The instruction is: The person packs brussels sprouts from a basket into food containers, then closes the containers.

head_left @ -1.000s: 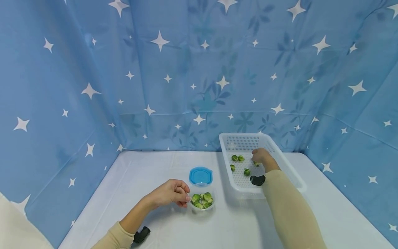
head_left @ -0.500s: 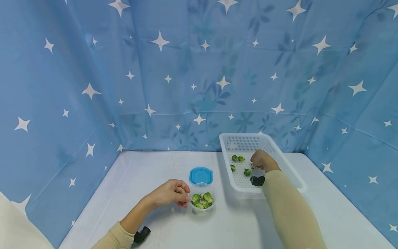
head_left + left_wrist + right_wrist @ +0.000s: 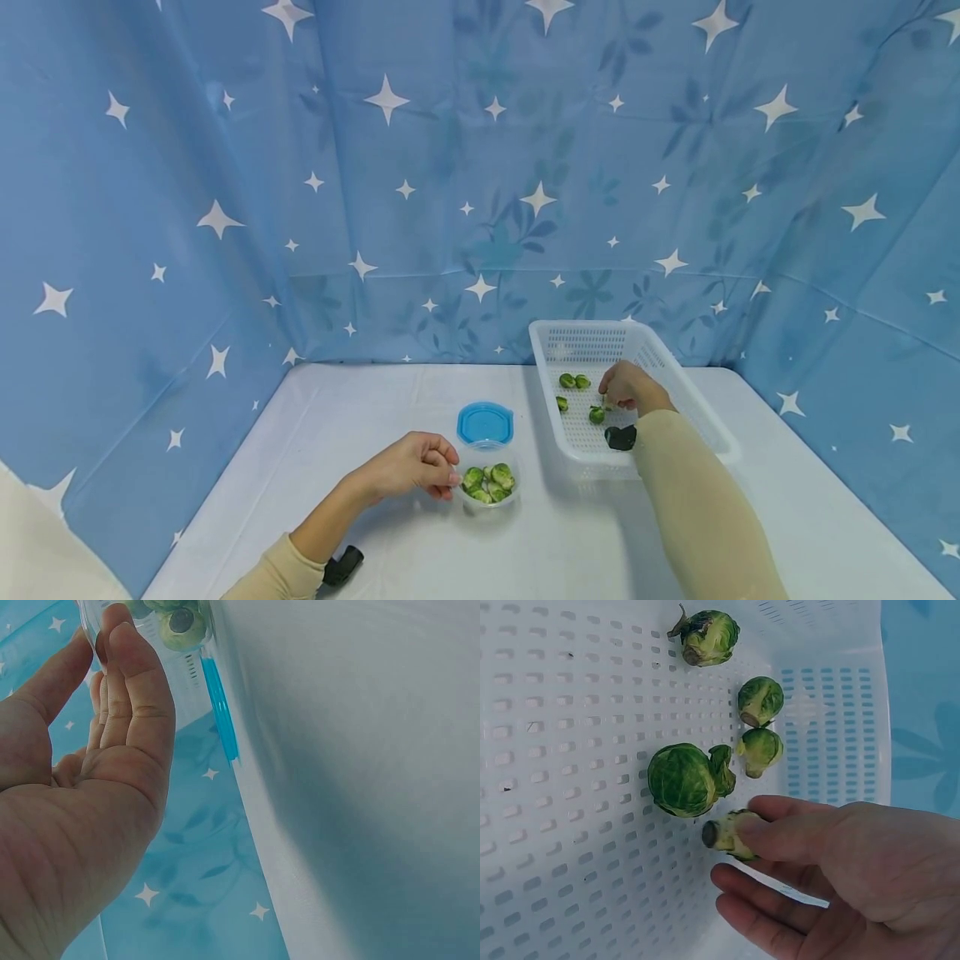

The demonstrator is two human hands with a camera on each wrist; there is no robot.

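Observation:
My left hand (image 3: 412, 465) pinches the near-left rim of a small clear plastic container (image 3: 486, 507) between thumb and fingers. Inside it lie several Brussels sprouts (image 3: 501, 476). At the right, my right hand (image 3: 632, 390) reaches down into a white perforated plastic basket (image 3: 547, 400). Seen from the right wrist, its thumb and index finger pinch a pale-sided Brussels sprout (image 3: 724, 832) with the cut stem facing out. A larger green sprout (image 3: 679, 778) with a loose leaf sits close to it. Three more sprouts, one of them this sprout (image 3: 760, 701), lie on the basket floor.
A blue lid (image 3: 484, 423) lies on the white table (image 3: 360, 408) just behind the container. Blue star-patterned curtains (image 3: 420, 208) hang behind the table and along both sides. The basket's raised walls surround the right hand. Black wrist camera mounts (image 3: 342, 567) sit at both wrists.
In the basket, my right hand has closed its fingers on a sprout and shifted slightly left with it. The left hand and the container have stayed in place.

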